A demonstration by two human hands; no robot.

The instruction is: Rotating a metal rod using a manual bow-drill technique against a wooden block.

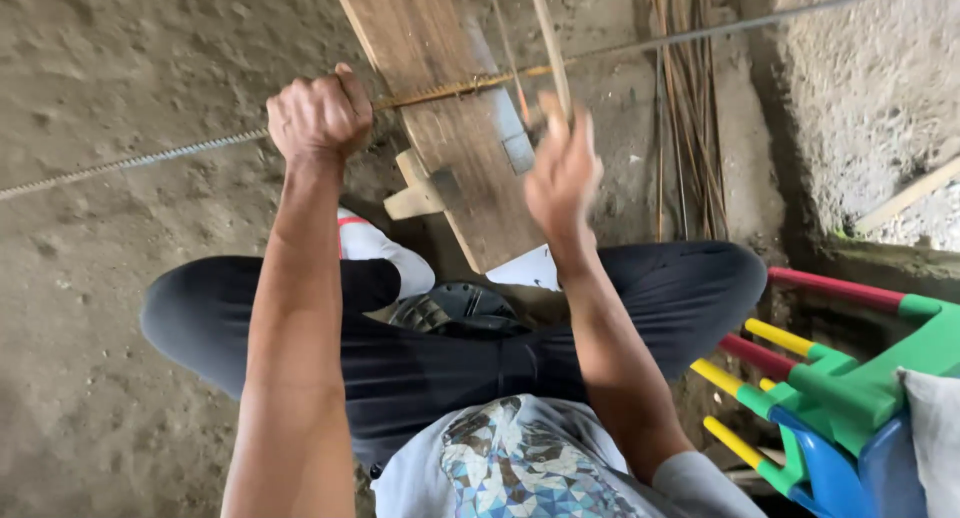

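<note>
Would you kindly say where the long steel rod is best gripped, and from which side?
Grip the rod on its bare ribbed stretch beside the plank, from above, as the left hand does: it lies level, the ribs resist slipping, and the plank supports it there.

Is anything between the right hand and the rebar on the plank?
Nothing visible blocks it. The right hand, blurred, holds a thin stick just short of the rebar crossing the plank. The left hand already grips the rebar.
</note>
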